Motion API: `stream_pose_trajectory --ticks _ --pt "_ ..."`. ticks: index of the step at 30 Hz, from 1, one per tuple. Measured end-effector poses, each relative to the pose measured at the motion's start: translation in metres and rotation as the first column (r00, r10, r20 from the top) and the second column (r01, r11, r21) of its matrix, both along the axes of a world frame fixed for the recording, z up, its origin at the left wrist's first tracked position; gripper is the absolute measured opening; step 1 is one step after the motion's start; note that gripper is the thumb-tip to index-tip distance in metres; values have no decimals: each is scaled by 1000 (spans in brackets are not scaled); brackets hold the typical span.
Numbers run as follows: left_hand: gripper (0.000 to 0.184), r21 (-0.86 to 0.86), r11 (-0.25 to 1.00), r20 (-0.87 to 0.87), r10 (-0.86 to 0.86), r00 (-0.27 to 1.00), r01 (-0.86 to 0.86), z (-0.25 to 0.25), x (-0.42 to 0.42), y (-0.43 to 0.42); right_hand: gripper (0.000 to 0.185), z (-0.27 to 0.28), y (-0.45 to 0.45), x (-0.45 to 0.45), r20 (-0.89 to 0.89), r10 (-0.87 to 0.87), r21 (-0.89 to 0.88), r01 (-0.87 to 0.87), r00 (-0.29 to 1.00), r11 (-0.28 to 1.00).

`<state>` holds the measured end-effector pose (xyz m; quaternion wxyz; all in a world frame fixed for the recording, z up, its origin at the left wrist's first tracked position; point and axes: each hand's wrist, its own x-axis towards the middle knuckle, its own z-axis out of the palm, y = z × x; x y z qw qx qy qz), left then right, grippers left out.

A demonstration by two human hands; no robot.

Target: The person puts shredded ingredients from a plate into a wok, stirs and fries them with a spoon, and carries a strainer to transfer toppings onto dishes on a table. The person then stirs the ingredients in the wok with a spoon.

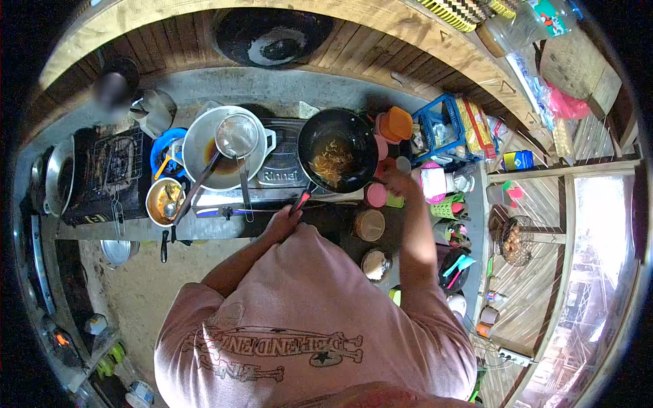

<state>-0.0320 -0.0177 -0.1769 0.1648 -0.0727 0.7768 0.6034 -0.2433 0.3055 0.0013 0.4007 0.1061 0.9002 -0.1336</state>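
A black wok [318, 133] sits on the stove, with browned shredded food [331, 165] in its bottom. My left hand [283, 223] is closed around the wok's black and red handle [300, 201] at the stove's front edge. On the wok's other side, my right hand [403, 182] reaches over a group of small containers, beside a pink cup [375, 195]. Its fingers are blurred, so whether it holds anything is unclear. A round-lidded jar [369, 225] and a jar of pale contents [375, 265] stand below it.
Left of the wok stands a large pot [196, 147] holding brown liquid, with a strainer [237, 136] across it. A bowl [160, 202] with a spoon sits near the counter edge. Behind my right hand are an orange container [396, 124] and a blue basket [440, 122].
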Motion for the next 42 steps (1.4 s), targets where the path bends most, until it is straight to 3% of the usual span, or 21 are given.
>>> stream_pose_trajectory --ticks 1,2,3,4,6,7,9,15,18,22,24,28,30,31,33,34,38,39,40,41,42 --pt "39 -7 1000 -14 0 1000 0 -2 0 1 19 -27 15 9 -3 2 -1 -2 1000 1000" --pt "39 -10 1000 -15 2 1000 -2 0 1 0 20 -80 44 14 -348 638 232 -597 687 768" --pt "41 37 999 -37 -7 999 8 5 0 -2 23 -110 59 16 -407 912 597 -770 -52 223" --pt "42 81 996 -61 -15 998 20 7 -1 -4 23 -101 48 23 -413 909 598 -769 -56 224" --pt "42 37 999 -33 -13 999 14 11 -4 -4 21 -78 21 44 -549 670 237 -676 499 698" --pt "43 0 1000 -4 -11 1000 11 12 -4 -4 21 -44 -2 60 -554 660 228 -670 507 706" --pt "43 -41 999 -4 -17 1000 17 16 -6 -4 23 24 -40 86 -612 276 158 -227 741 961" --pt "44 -107 994 3 -26 1000 26 17 -7 -7 27 18 -3 67 -774 473 367 -311 421 877" --pt "44 -94 994 21 -46 999 48 11 -7 -8 30 54 -18 54 -732 595 459 -405 332 791" --pt "44 -89 996 -19 -27 999 25 2 -7 -6 28 51 -29 30 -685 591 482 -344 425 806" --pt "44 -60 998 9 -26 1000 27 6 -9 -8 27 30 -22 11 -565 594 490 -346 572 800" --pt "42 -95 994 20 -45 999 46 15 -11 -12 24 6 -2 -8 -603 520 486 -239 605 841" --pt "41 -45 998 1 -40 999 40 16 -8 -14 22 -19 33 -33 -278 874 642 -601 398 477" --pt "40 6 999 -20 -38 999 38 17 -8 -14 22 -31 54 -46 -277 877 642 -603 394 474" --pt "41 53 998 -3 -25 1000 25 24 -6 -15 19 -49 83 -62 -176 956 592 -750 235 294" --pt "43 97 995 11 -18 1000 17 25 -5 -15 20 42 17 -20 -214 924 473 -794 316 382" --pt "42 43 999 21 -34 999 33 12 -7 -13 22 -35 50 -21 -528 809 494 -682 257 539" --pt "41 32 999 0 -22 1000 22 11 -7 -12 21 -44 37 -11 -623 462 91 -529 631 844" --pt "40 19 1000 -22 -10 1000 10 11 -6 -12 21 -52 30 -4 -499 18 -312 -199 866 929" --pt "40 18 1000 -23 -6 1000 7 13 -6 -11 21 -86 46 -4 -500 20 -313 -203 866 928" --pt "39 5 1000 -44 1 999 0 16 -6 -11 18 -142 74 -8 -617 155 -337 -437 771 834"
